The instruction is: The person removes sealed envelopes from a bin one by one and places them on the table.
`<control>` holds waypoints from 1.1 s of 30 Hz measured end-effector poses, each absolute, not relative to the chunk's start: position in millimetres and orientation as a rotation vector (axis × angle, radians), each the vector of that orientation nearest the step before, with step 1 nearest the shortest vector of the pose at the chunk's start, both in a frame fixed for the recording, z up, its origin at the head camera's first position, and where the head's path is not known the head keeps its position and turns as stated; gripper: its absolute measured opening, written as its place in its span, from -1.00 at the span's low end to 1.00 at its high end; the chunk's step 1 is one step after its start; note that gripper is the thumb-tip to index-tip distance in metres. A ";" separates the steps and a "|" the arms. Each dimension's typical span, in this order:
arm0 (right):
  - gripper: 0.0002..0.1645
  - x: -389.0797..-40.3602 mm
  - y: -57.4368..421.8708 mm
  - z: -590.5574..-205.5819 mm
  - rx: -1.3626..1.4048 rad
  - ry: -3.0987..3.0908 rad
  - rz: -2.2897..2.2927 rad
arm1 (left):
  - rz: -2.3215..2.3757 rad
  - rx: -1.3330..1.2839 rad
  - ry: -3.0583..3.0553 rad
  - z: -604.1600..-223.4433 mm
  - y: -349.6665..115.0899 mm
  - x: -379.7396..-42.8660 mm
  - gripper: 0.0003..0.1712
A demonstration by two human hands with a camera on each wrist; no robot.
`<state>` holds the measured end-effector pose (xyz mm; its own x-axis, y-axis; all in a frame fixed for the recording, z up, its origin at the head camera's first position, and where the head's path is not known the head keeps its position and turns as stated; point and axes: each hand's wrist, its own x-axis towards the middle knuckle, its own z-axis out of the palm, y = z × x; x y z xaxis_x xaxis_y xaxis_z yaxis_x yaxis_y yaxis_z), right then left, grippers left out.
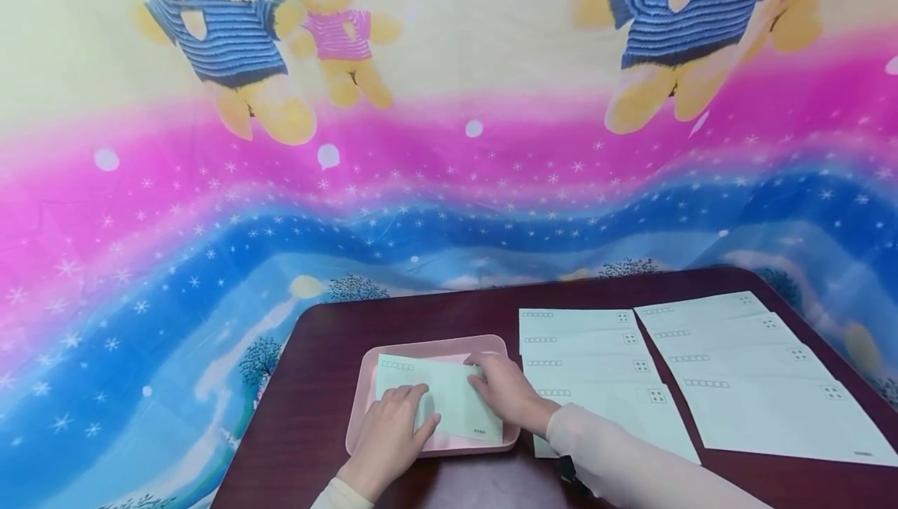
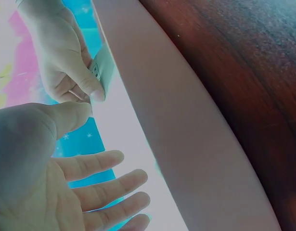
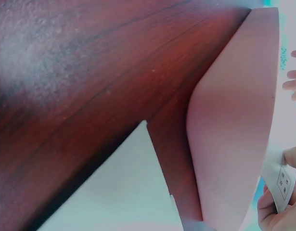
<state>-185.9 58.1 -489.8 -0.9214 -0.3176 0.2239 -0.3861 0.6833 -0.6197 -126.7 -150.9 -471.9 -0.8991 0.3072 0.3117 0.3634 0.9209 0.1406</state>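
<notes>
A pale green envelope (image 1: pixel 452 400) with a row of small printed boxes lies over the pink tray (image 1: pixel 362 392). My right hand (image 1: pixel 507 388) pinches its upper right corner between thumb and fingers; in the right wrist view that stamp-marked corner (image 3: pixel 281 185) bends in the grip. The left hand (image 1: pixel 393 427) is over the envelope's lower left part, its fingers spread and extended. Seen in the left wrist view, the left fingers (image 2: pixel 114 185) are straight and apart, with nothing gripped, and the right thumb (image 2: pixel 85 82) presses on the corner.
Right of the tray, a column of overlapping envelopes (image 1: pixel 617 423) lies on the dark wooden table (image 1: pixel 281 431). A second overlapping column (image 1: pixel 786 423) is farther right, near the table edge. A printed bear curtain (image 1: pixel 449 158) hangs behind the table.
</notes>
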 end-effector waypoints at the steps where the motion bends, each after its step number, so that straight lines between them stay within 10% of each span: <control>1: -0.75 -185.6 58.5 -488.5 0.573 -2.786 1.070 | -0.286 -0.500 -2.791 -470.9 -150.6 -126.2 -0.53; 33: -0.69 -178.2 83.4 -447.8 0.441 -2.696 1.216 | -0.292 -0.510 -2.720 -450.1 -149.0 -119.9 -0.51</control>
